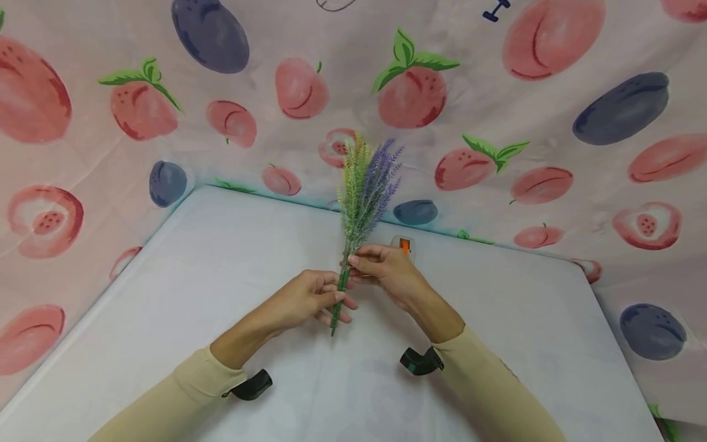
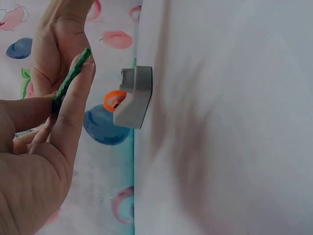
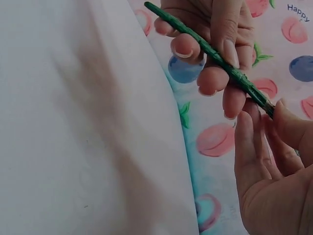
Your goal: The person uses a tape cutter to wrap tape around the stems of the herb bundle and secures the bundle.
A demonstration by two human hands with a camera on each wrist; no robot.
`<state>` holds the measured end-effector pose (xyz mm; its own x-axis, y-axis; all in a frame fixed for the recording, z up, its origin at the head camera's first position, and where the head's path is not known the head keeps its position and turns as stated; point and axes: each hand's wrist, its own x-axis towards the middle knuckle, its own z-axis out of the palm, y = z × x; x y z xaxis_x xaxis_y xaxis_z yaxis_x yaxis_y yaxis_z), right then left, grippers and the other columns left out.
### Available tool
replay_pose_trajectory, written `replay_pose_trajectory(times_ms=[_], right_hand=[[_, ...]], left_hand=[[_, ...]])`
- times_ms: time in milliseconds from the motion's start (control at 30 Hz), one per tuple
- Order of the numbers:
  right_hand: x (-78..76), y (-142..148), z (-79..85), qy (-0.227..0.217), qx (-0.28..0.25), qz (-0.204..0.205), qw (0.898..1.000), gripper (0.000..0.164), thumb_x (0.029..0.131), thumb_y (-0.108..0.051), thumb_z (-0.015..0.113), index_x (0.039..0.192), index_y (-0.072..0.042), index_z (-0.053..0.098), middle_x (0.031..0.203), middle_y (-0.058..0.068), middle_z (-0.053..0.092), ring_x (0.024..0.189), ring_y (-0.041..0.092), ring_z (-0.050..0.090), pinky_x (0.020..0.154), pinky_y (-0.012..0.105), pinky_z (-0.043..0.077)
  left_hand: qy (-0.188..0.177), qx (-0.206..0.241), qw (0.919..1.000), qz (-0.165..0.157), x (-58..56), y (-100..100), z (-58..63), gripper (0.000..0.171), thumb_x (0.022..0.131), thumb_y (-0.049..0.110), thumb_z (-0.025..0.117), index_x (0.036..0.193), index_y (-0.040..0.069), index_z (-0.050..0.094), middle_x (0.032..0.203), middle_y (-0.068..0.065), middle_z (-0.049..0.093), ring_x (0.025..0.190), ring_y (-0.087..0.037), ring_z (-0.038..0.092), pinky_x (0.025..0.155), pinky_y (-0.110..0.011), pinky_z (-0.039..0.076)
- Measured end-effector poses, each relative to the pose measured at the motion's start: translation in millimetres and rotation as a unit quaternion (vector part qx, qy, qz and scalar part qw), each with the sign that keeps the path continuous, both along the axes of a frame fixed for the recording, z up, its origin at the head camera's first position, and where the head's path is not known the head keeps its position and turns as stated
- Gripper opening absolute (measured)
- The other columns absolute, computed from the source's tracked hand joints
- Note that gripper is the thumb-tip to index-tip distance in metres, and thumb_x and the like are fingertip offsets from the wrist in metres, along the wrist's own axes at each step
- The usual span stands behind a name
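Note:
A bunch of artificial lavender (image 1: 361, 190), with yellow-green and purple sprigs, is held up over the white table, its flower heads pointing away from me. My left hand (image 1: 317, 298) pinches the lower green stem (image 3: 210, 51) between thumb and fingers, and the stem's end sticks out past them. Higher up, just below the flowers, my right hand (image 1: 386, 270) pinches the stems between thumb and fingertips. In the right wrist view both hands, the right hand (image 3: 274, 171) and the left hand (image 3: 225, 29), meet along the stem. The flower heads are mostly hidden in both wrist views.
A grey tape dispenser-like object (image 2: 137, 98) with an orange part stands on the table (image 1: 221, 245) near its back edge, behind my right hand. A fruit-patterned cloth (image 1: 342, 73) hangs behind and beside the table. Black wrist devices (image 1: 422, 361) sit at both cuffs.

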<state>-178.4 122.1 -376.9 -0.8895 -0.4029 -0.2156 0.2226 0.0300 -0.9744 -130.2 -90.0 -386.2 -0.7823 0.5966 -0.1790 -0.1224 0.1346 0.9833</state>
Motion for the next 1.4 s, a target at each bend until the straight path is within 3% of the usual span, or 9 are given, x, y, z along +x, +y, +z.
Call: replay_pose_trajectory(times_ms=[133,367,567,733,933,1133,1400], right_hand=[[-1.5,-2.4,-3.9,0.003,-0.012,0.028,1.0,0.015,0.101,-0.006,0.062,0.112,0.005,0.064,0.106,0.011,0.076,0.086,0.018,0.075,0.088,0.037,0.059],[-3.6,-13.2,-13.7,0.006,0.02,-0.004,1.0,0.018,0.098,-0.006,0.067,0.112,0.006,0.066,0.099,0.009,0.075,0.082,0.017,0.074,0.087,0.038,0.059],[-4.4,-23.8,-23.7,-0.013,0.028,-0.024,0.999,0.014,0.096,-0.003,0.069,0.107,0.005,0.067,0.092,0.006,0.075,0.081,0.014,0.073,0.092,0.047,0.057],[-5.4,-27.5,-30.6,-0.04,0.049,-0.024,0.998,0.014,0.096,-0.004,0.069,0.106,0.006,0.068,0.086,0.004,0.076,0.08,0.014,0.073,0.085,0.039,0.06],[-10.5,-25.3,-40.0,-0.07,0.067,0.003,0.995,0.023,0.103,-0.01,0.06,0.113,0.009,0.068,0.085,0.008,0.073,0.076,0.012,0.073,0.085,0.035,0.06],[-16.6,-23.4,-49.5,-0.095,0.067,-0.002,0.993,0.022,0.103,-0.007,0.059,0.114,0.01,0.067,0.086,0.012,0.075,0.075,0.014,0.074,0.08,0.031,0.061],[-20.4,-23.9,-54.7,-0.098,0.088,-0.033,0.991,0.027,0.099,-0.004,0.065,0.121,0.011,0.063,0.097,0.021,0.076,0.075,0.014,0.075,0.073,0.026,0.06]], left_hand=[[-0.008,-0.01,0.9999,0.007,-0.3,-2.0,-2.4,0.029,0.108,0.009,0.049,0.132,-0.003,0.057,0.119,-0.022,0.071,0.095,-0.025,0.075,0.08,-0.047,0.06],[-0.016,-0.028,0.9994,0.013,-2.5,-6.8,-9.8,0.029,0.108,0.008,0.047,0.131,-0.008,0.055,0.115,-0.025,0.07,0.094,-0.025,0.075,0.079,-0.043,0.06],[-0.029,-0.051,0.9963,0.064,-3.3,-10.4,-17.2,0.025,0.104,0.006,0.055,0.126,-0.007,0.057,0.108,-0.024,0.069,0.09,-0.025,0.075,0.074,-0.042,0.061],[-0.046,-0.067,0.9916,0.101,-4.9,-11.7,-22.8,0.026,0.099,0.001,0.062,0.123,-0.008,0.057,0.101,-0.019,0.067,0.088,-0.024,0.072,0.068,-0.037,0.061],[-0.045,-0.097,0.9883,0.109,-11.2,-11.1,-32.8,0.022,0.095,-0.002,0.065,0.116,-0.007,0.059,0.095,-0.012,0.06,0.076,-0.018,0.062,0.065,-0.035,0.06],[-0.025,-0.14,0.9839,0.108,-17.9,-8.2,-41.6,0.024,0.093,-0.004,0.066,0.116,-0.006,0.059,0.09,-0.011,0.06,0.068,-0.018,0.062,0.065,-0.033,0.06],[0.028,-0.186,0.9759,0.112,-20.3,-3.0,-41.9,0.04,0.087,-0.007,0.071,0.124,-0.007,0.057,0.088,-0.011,0.062,0.067,-0.018,0.065,0.064,-0.031,0.059]])
